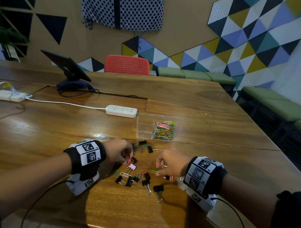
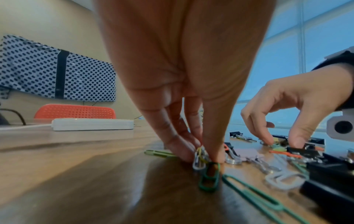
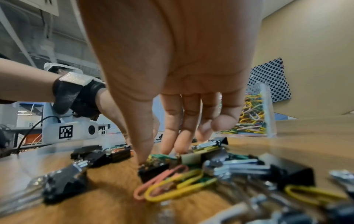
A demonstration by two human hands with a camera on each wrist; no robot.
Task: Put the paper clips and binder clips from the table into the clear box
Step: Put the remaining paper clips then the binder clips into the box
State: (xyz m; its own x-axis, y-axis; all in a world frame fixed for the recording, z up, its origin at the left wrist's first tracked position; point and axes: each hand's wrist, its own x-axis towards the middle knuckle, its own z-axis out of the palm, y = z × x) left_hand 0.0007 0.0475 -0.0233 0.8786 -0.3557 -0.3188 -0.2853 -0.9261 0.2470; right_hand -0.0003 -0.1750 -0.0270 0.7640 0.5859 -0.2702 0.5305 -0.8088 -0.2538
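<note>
Two hands picking coloured paper clips from a scattered pile on a wooden table, with a clear box just beyond

The left hand (image 1: 118, 151) has thumb and fingertips pinched together around a small bunch of paper clips (image 1: 129, 160), pink ones showing from above, with the fingertips down at the table (image 1: 43, 127). The right hand (image 1: 170, 163) has thumb and forefinger closed on a green paper clip (image 1: 155, 170) at the near-right part of the pile. Between and in front of the hands lie loose black binder clips (image 1: 158, 189), one pink binder clip (image 1: 132, 167) and a few more paper clips. The clear box (image 1: 142, 127) sits behind the pile, its right compartment heaped with coloured paper clips, its left compartments showing only wood through them. A white power strip (image 1: 121, 110) lies just behind the box
</note>
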